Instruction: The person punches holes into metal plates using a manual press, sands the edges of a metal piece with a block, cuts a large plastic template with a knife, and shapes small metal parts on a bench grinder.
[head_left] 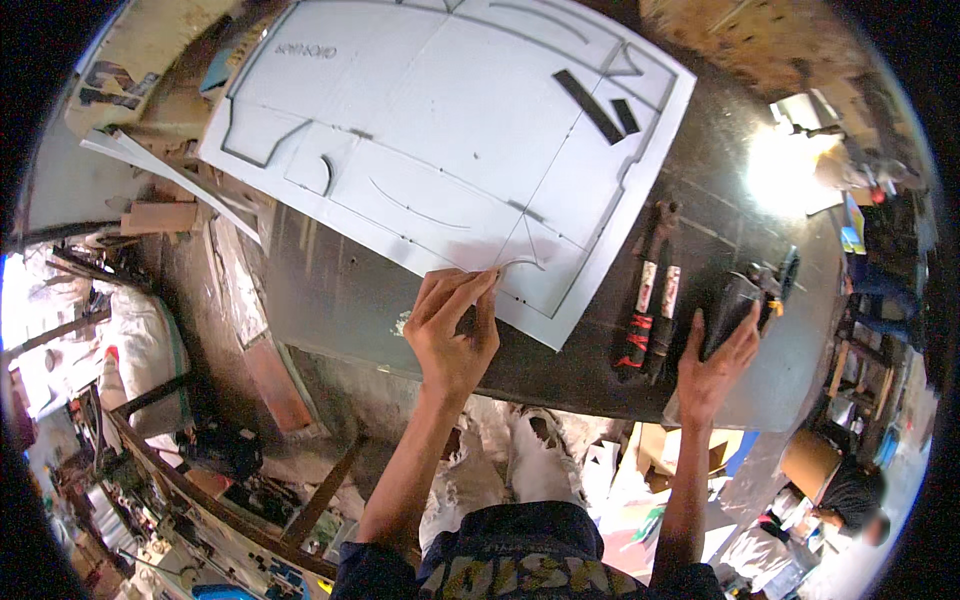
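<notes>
Over the lower edge of the white, line-marked flat board at upper centre, my left hand pinches a thin, pale curved strip; my right hand grasps a dark blocky object, right. Some outlines carry dark edging; others look bare.

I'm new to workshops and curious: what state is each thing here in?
White board, flat, marked with lines
Thin curved strip, bent, pinched by left hand
Dark object, gripped by right hand
Long black strip, lying on the board
Short black strip, lying beside it
Long-handled tool, lying down, untouched
Trousers, torn at the knees
</notes>
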